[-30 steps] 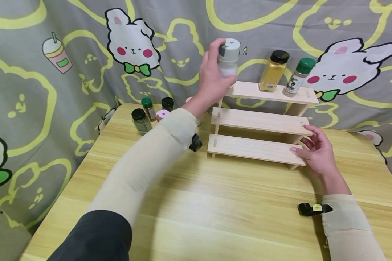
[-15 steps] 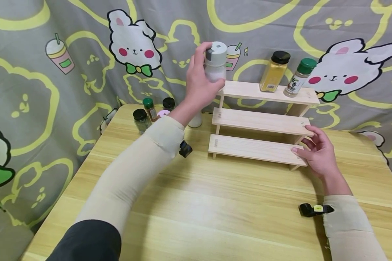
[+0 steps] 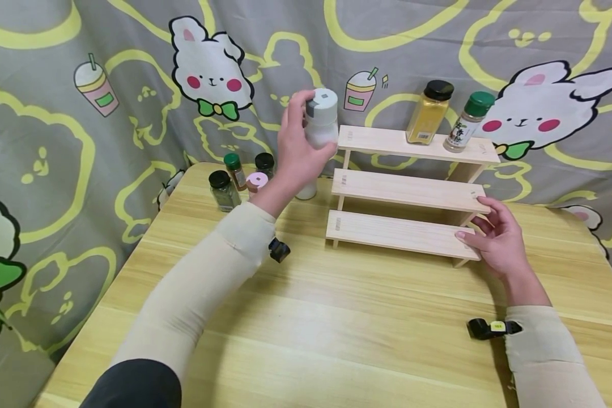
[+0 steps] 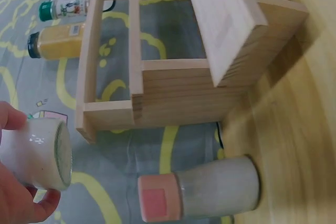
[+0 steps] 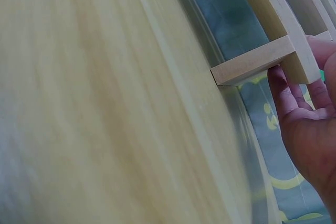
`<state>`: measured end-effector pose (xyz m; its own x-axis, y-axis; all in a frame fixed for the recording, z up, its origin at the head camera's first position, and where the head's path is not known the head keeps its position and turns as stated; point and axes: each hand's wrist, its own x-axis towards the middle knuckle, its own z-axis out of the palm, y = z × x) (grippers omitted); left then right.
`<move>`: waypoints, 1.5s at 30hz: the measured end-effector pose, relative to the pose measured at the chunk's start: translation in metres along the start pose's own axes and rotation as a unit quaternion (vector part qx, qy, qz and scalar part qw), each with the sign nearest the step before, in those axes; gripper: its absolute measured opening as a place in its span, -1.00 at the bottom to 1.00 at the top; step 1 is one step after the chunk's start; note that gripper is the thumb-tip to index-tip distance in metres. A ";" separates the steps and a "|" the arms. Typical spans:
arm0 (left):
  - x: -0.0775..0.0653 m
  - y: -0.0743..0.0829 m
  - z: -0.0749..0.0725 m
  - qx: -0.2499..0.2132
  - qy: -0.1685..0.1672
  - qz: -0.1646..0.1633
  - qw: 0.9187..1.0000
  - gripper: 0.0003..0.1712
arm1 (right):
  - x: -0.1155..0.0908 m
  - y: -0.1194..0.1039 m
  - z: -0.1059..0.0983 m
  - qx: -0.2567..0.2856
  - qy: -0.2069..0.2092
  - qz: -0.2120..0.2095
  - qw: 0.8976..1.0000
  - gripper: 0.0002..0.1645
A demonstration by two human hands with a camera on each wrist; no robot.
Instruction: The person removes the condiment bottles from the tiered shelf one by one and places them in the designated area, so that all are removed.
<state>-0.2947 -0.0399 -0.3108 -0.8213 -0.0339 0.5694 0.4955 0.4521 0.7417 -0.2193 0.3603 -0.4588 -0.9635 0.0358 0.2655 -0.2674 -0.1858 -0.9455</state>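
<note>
My left hand grips a seasoning shaker with a pale grey-white cap, raised above the table just left of the tiered wooden rack. In the left wrist view the shaker's whitish glass base faces the rack, its cap out of frame. My right hand holds the right end of the rack, thumb on the bottom tier and fingertips at the middle tier. In the right wrist view, the fingers curl around the rack's end. On the top tier stand a yellow jar with a black lid and a green-capped spice bottle.
At the table's back left stand a black-lidded jar, a green-capped bottle, another black-lidded jar and a pink-capped one. A whitish pink-capped shaker stands left of the rack, partly behind my left hand. A patterned curtain hangs behind.
My left hand has moved left and down with the shaker, from over the rack's top left end to beside it. The right hand keeps its hold on the rack.
</note>
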 end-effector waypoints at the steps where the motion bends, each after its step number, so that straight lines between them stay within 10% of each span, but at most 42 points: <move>1: -0.002 -0.001 -0.001 0.003 0.000 0.002 1.000 -0.02 | 0.000 0.000 0.000 -0.001 0.000 0.000 1.000 0.06; 45: -0.088 -0.087 0.003 0.074 -0.024 -0.035 0.996 0.01 | -0.001 -0.002 0.003 0.010 -0.003 0.002 1.000 0.03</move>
<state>-0.2663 -0.0741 -0.4269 -0.8667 -0.0285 0.4981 0.3930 0.5760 0.7168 -0.2172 0.3577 -0.4564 -0.9644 0.0284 0.2628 -0.2629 -0.2049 -0.9428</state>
